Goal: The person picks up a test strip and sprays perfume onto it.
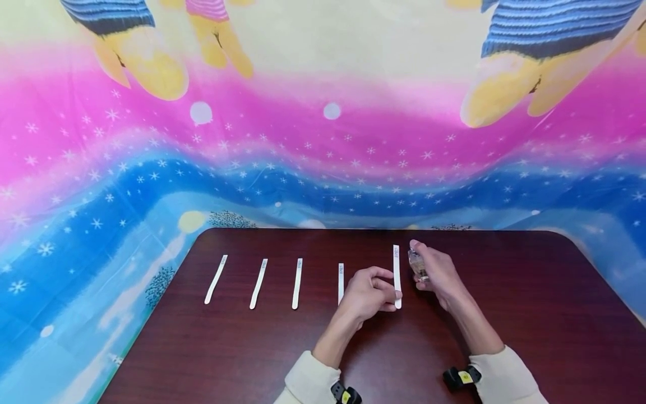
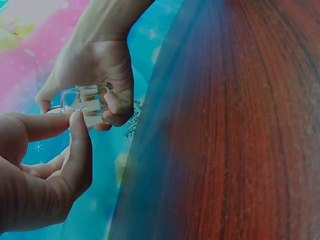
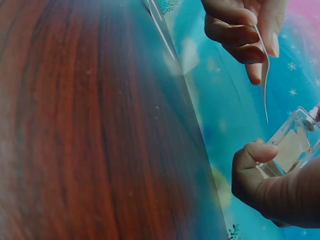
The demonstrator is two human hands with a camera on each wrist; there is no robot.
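Between thumb and fingers, my left hand [image 1: 367, 293] pinches the lower end of a white perfume test strip [image 1: 396, 266]. The strip stands upright with small print at its top, and bends slightly in the right wrist view. Just to its right, my right hand [image 1: 444, 276] grips a clear glass perfume bottle [image 1: 418, 266], one finger at its top. In the right wrist view the bottle [image 3: 294, 150] shows a pale label, and the free end of the strip [image 3: 266, 90] points toward it with a gap between. Both hands are raised above the table.
Several more white test strips lie in a spaced row on the dark wooden table [image 1: 202, 348], from the far-left strip [image 1: 216, 279] to one partly hidden behind my left hand [image 1: 341, 280]. A colourful printed cloth [image 1: 303, 140] hangs behind the table's back edge.
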